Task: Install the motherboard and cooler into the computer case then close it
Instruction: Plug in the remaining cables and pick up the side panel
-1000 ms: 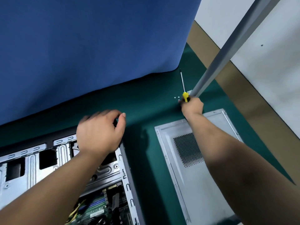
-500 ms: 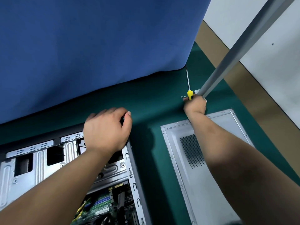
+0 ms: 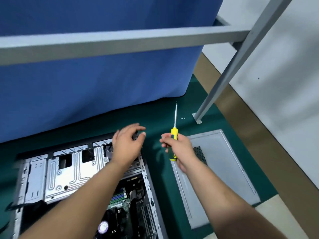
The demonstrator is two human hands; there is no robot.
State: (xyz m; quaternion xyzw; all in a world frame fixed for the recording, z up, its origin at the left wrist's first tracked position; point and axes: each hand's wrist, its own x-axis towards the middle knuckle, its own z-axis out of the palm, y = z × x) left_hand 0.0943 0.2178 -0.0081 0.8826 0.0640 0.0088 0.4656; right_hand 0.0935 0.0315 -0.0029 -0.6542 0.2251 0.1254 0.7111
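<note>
Yellow-handled, one screwdriver (image 3: 174,135) sits gripped in right hand (image 3: 179,149); left hand (image 3: 127,145) fingers loosely spread over one case (image 3: 69,169).

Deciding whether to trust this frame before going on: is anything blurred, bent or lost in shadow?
Head view: the left hand has motion-smeared fingertips; the screwdriver in the right hand is sharp; wide-angle distortion bows the grey frame bar; lighting is even, with soft hand shadows on the green mat; no glare.

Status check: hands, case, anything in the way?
Right hand grips screwdriver. Left hand open over open case. Side panel off, on mat. Nothing blocking.
</note>
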